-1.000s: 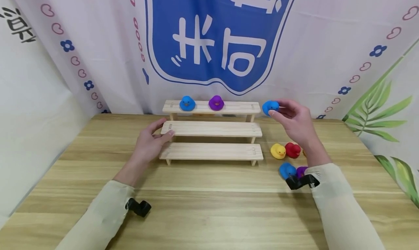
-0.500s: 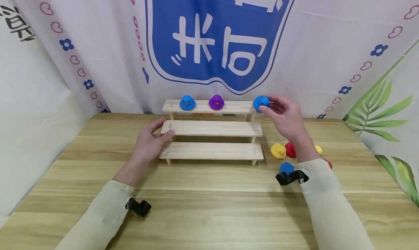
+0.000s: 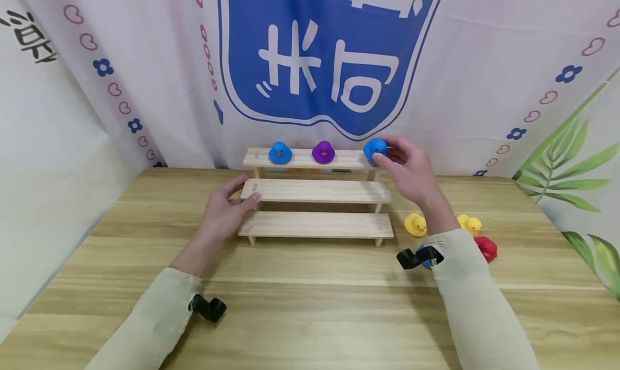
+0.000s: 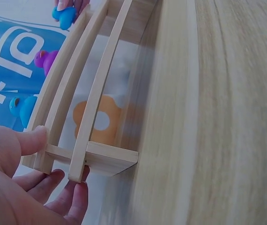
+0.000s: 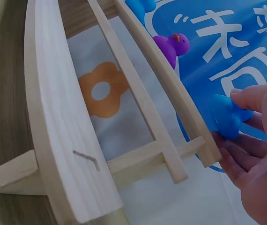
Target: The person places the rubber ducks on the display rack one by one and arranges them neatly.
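A three-step wooden display stand (image 3: 317, 190) is on the table. At the left end of its middle step, my left hand (image 3: 225, 211) grips the stand, thumb on top and fingers beneath. My right hand (image 3: 411, 170) pinches a blue rubber duck (image 3: 374, 150) at the right end of the top step. In the right wrist view this blue duck (image 5: 227, 117) is between thumb and fingers; whether it touches the board, I cannot tell. A second blue duck (image 3: 280, 153) sits towards the left of the top step, and a purple duck (image 3: 323, 152) near its middle.
Right of the stand lie more ducks on the wooden table (image 3: 310, 311): a yellow duck (image 3: 415, 225), another yellow duck (image 3: 470, 224) and a red duck (image 3: 486, 249). The right forearm partly covers a blue one. A printed curtain (image 3: 184, 90) hangs close behind the stand.
My right hand has carried the blue duck leftward, from beside the stand to the right end of the top step. The left hand keeps its grip in place.
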### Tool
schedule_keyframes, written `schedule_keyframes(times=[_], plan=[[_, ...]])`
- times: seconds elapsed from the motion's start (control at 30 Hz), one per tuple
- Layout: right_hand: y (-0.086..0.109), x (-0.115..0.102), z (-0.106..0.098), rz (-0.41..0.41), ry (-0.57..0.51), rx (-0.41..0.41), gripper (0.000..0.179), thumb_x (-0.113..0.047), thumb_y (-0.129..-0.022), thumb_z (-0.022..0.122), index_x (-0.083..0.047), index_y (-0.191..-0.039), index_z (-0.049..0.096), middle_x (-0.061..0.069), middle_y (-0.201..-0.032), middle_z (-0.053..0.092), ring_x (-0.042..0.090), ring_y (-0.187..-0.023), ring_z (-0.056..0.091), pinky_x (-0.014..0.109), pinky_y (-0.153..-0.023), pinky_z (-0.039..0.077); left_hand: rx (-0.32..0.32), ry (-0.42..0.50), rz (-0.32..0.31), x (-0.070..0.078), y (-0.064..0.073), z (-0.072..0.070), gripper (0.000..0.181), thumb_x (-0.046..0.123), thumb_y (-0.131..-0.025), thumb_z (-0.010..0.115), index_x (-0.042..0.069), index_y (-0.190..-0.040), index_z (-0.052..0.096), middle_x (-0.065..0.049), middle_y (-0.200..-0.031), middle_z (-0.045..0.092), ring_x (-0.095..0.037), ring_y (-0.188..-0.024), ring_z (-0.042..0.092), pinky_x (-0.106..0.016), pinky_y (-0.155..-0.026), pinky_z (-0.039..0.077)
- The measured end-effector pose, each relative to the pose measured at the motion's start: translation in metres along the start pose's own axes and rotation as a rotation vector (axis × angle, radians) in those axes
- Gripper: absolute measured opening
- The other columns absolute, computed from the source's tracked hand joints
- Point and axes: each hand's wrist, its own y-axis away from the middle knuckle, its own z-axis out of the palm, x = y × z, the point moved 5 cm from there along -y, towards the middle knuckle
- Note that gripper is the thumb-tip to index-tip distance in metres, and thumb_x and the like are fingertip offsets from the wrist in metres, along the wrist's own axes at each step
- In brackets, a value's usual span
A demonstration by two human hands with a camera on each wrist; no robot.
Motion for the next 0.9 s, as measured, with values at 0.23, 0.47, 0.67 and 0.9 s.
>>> schedule_keyframes(times=[0.23, 0.47, 0.67, 0.9], plan=[[-0.002, 0.003, 0.008, -0.019, 0.046, -0.03, 0.045, -0.033, -0.097, 0.064, -0.012, -0.136, 0.056, 0.006, -0.132, 0.06, 0.022, -0.12, 0.057, 0.042, -0.107, 0.047, 0.01, -0.002, 0.004, -0.002, 0.001, -0.001, 0.069, 0.035, -0.094, 0.068, 0.027, -0.154, 0.035, -0.003, -0.159, 0.034, -0.025, -0.116, 0.06, -0.023, -0.082, 0.056], [-0.007, 0.0, 0.017, -0.025, 0.133, -0.065, 0.044, -0.033, -0.097, 0.063, -0.013, -0.135, 0.056, 0.007, -0.131, 0.06, 0.024, -0.118, 0.056, 0.043, -0.105, 0.048, 0.016, 0.011, 0.01, -0.002, -0.001, 0.0, 0.068, 0.032, -0.094, 0.068, 0.023, -0.154, 0.036, -0.005, -0.158, 0.036, -0.024, -0.113, 0.061, -0.021, -0.081, 0.055], [-0.008, 0.0, 0.018, -0.011, 0.163, -0.065, 0.042, -0.032, -0.098, 0.062, -0.013, -0.135, 0.055, 0.007, -0.132, 0.059, 0.025, -0.118, 0.055, 0.043, -0.105, 0.047, 0.02, 0.002, 0.009, -0.003, -0.001, -0.001, 0.068, 0.032, -0.094, 0.068, 0.023, -0.154, 0.036, -0.003, -0.158, 0.037, -0.022, -0.112, 0.061, -0.021, -0.082, 0.055], [-0.009, 0.002, 0.017, -0.004, 0.17, -0.07, 0.044, -0.035, -0.098, 0.061, -0.013, -0.136, 0.055, 0.007, -0.131, 0.059, 0.025, -0.118, 0.054, 0.043, -0.105, 0.048, 0.016, 0.011, 0.005, -0.002, -0.001, 0.0, 0.069, 0.032, -0.094, 0.068, 0.023, -0.154, 0.036, -0.003, -0.158, 0.036, -0.023, -0.114, 0.061, -0.021, -0.082, 0.055]])
